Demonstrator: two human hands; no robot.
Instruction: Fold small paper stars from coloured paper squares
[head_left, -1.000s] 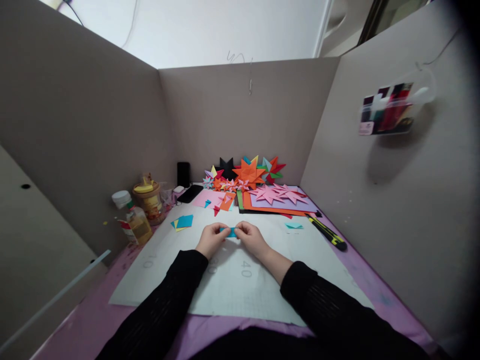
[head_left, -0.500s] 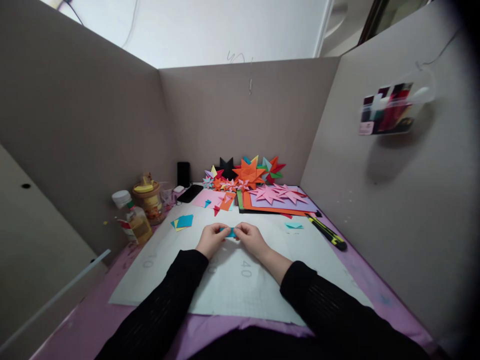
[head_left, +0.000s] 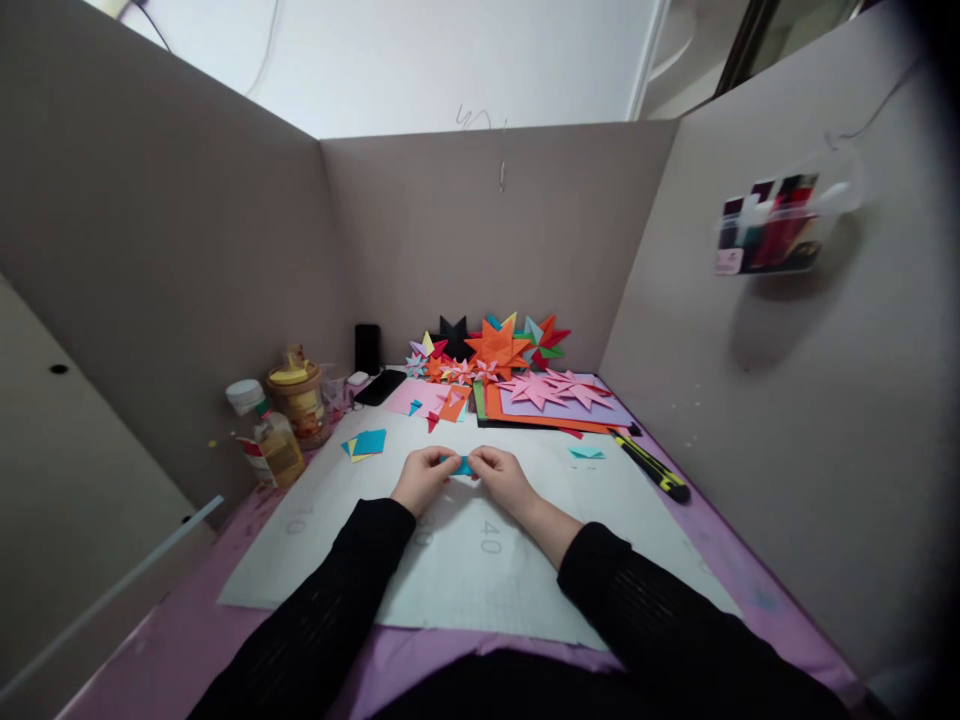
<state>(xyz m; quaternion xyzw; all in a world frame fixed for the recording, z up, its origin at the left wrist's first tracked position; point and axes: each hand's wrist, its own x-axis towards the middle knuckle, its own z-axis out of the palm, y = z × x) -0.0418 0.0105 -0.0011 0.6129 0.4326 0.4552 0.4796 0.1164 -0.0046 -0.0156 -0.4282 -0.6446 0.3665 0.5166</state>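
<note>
A person in black sleeves sits at a white cutting mat [head_left: 465, 580]. The left hand [head_left: 421, 478] and right hand [head_left: 504, 475] meet at its middle, fingertips pinched shut on opposite ends of a small blue paper piece [head_left: 464, 466] held just above the mat. The paper looks very light, thin and easily creased, so a gentle edge grip likely suits it. Folded paper stars [head_left: 499, 345] lie behind, a utility knife [head_left: 654, 468] to the right.

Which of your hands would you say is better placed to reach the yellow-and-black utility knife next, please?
Probably the right hand: the utility knife lies on its side of the mat.
</note>
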